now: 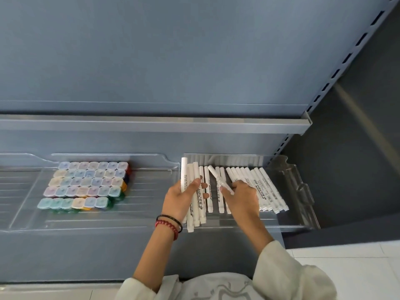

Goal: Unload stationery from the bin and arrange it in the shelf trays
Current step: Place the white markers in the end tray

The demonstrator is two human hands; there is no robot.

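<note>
My left hand (180,199) grips a bundle of white markers (190,169) over the left end of the clear shelf tray (303,191). My right hand (240,197) pinches a single white marker (216,176), tilted across the others. A row of white markers (266,189) lies side by side in the right part of that tray. Two more markers lie between my hands. The bin is not in view.
A second clear tray (26,213) to the left holds several rows of small pastel-lidded boxes (86,184). A grey shelf ledge (151,125) runs above the trays, with a slotted upright (337,70) at the right. White floor tiles show at the lower right.
</note>
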